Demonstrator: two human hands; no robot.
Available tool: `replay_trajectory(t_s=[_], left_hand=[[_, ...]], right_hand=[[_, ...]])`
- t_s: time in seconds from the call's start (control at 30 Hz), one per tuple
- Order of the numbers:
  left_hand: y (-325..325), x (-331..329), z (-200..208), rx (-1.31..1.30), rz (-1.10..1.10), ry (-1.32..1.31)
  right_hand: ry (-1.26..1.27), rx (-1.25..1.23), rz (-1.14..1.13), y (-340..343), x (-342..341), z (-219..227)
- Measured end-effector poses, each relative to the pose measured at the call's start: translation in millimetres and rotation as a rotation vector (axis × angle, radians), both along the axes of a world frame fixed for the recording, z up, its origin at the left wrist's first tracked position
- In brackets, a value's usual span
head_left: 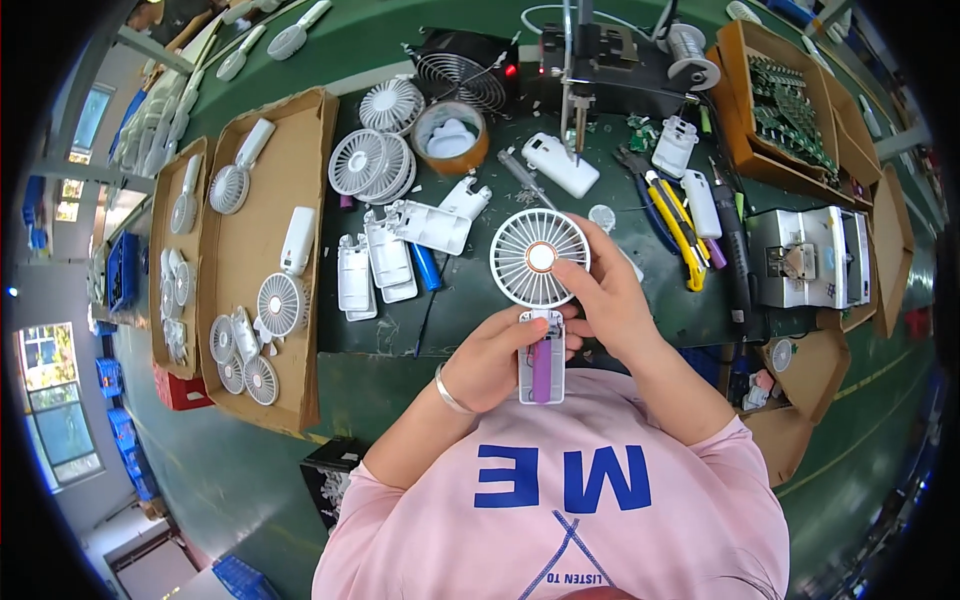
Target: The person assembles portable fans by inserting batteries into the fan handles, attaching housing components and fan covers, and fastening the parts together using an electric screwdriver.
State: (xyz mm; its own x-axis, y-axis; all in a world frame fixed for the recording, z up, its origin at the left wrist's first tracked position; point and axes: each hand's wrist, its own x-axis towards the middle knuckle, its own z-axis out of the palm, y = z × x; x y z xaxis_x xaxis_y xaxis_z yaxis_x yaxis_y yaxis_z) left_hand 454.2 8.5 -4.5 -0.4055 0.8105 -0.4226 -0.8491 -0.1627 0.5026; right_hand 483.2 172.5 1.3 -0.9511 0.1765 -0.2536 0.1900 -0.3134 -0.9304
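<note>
A white handheld fan (515, 235) is held upright in front of my chest. My left hand (492, 358) is closed round its handle, thumb near the neck. The handle's shell lies open toward me and shows a purple cylindrical battery (542, 372) inside. My right hand (608, 285) grips the right edge of the round grille, its thumb on the front near the copper-ringed centre and its other fingers partly hidden behind. Just beyond the fan lie a screwdriver (525, 178) and a white handle shell (562, 165).
Left of my hands lie white shell halves (388, 258), a blue battery (425, 267) and stacked fan grilles (372, 165). Cardboard trays (312, 350) hold more fans. A tape roll (478, 158), small black fan (462, 75), soldering machine (620, 65), yellow cutter (676, 232), pliers (650, 200) and circuit-board box (735, 110) stand around.
</note>
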Motion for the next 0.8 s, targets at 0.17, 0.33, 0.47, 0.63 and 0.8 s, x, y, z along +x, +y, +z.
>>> replay_trajectory(t_s=[0.17,0.33,0.47,0.63,0.8], left_hand=[[-0.4,0.9,1.3,0.025,0.234,0.087],[3.9,-2.4,-0.1,-0.184,0.546,0.391],[8.4,2.9,-3.3,-0.327,0.536,0.7],[15.3,7.1,-18.7,-0.271,0.517,0.852],[4.8,-11.0,-17.8,-0.41,0.535,1.189]], right_hand=[[0.394,0.901,-0.199,-0.5,9.6,0.8],[0.377,0.849,0.151,-21.9,31.2,13.3],[0.265,0.941,0.191,-32.1,28.3,4.5],[0.144,0.928,0.254,-33.0,24.2,-2.4],[0.058,0.723,0.182,-24.0,31.1,3.4]])
